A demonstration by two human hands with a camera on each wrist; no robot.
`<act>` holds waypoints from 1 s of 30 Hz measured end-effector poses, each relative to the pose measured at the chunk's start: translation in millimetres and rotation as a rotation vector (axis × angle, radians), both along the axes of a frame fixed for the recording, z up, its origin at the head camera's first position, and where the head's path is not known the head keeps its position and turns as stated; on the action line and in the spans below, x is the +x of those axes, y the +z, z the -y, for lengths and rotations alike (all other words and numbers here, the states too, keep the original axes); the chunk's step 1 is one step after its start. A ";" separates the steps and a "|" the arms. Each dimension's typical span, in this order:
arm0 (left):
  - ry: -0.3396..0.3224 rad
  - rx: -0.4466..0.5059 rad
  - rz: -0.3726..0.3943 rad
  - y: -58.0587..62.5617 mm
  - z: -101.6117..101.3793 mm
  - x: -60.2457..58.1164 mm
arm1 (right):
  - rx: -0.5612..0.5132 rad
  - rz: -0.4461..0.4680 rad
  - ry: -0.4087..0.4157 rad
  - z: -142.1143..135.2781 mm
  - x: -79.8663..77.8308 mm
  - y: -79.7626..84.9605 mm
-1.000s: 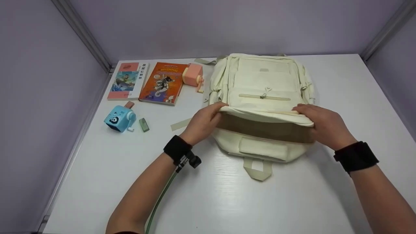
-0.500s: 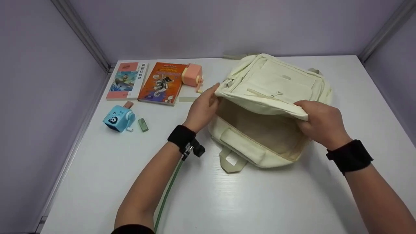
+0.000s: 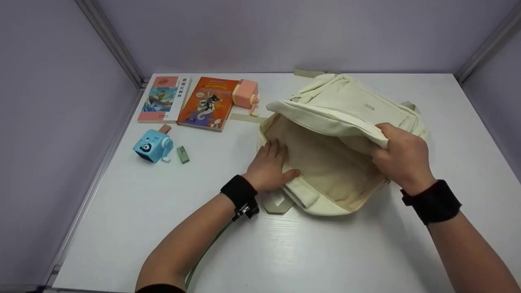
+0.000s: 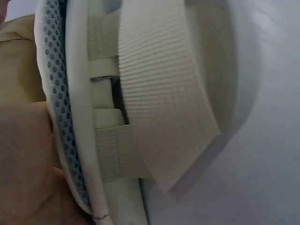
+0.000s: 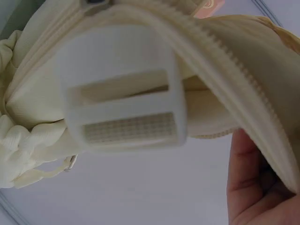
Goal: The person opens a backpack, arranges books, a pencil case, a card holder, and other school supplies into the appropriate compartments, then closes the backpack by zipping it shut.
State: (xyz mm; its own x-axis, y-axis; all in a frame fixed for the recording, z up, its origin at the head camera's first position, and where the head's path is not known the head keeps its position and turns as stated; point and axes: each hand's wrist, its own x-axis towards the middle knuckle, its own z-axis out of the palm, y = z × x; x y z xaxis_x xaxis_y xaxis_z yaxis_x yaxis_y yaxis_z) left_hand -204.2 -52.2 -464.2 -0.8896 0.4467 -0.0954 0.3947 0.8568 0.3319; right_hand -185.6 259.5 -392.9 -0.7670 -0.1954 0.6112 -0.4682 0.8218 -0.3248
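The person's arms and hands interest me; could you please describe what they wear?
The left hand and right hand are gloveless. The left wrist wears a black wristband with a small black camera and green cable; the right, a second black wristband. A black sleeve edge shows near the left elbow.

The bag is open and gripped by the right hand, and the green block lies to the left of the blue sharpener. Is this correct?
Not entirely: the green block lies to the right of the blue sharpener, as the head view shows. The rest is correct: the bag is open and gripped by the right hand.
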 end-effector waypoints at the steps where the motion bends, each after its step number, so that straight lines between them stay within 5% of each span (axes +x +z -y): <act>1: 0.000 -0.017 -0.007 -1.7 -0.2 -0.3 | -0.012 0.002 0.000 0.1 1.0 0.1; 5: -0.028 -0.027 -0.010 -3.6 -0.8 0.3 | -0.013 0.004 0.000 -4.3 4.4 -3.4; 10: -0.061 0.100 0.001 2.1 9.7 -5.7 | 0.044 0.006 0.007 -14.2 12.3 -12.0; 14: 0.094 0.153 0.010 10.9 40.4 -29.8 | 0.049 -0.007 -0.005 -17.4 15.1 -12.4; 18: 0.321 0.013 0.027 12.4 83.2 -61.7 | 0.062 -0.020 0.003 -17.6 14.7 -10.5; 21: 0.432 -0.079 0.016 4.7 112.2 -80.9 | 0.068 -0.018 0.006 -17.5 14.7 -11.3; 26: 0.519 -0.128 -0.017 -10.0 139.7 -98.9 | 0.068 0.001 -0.004 -17.7 15.0 -11.1; 30: 0.539 -0.135 0.010 -9.8 140.0 -101.3 | 0.071 0.006 -0.008 -18.3 14.9 -7.2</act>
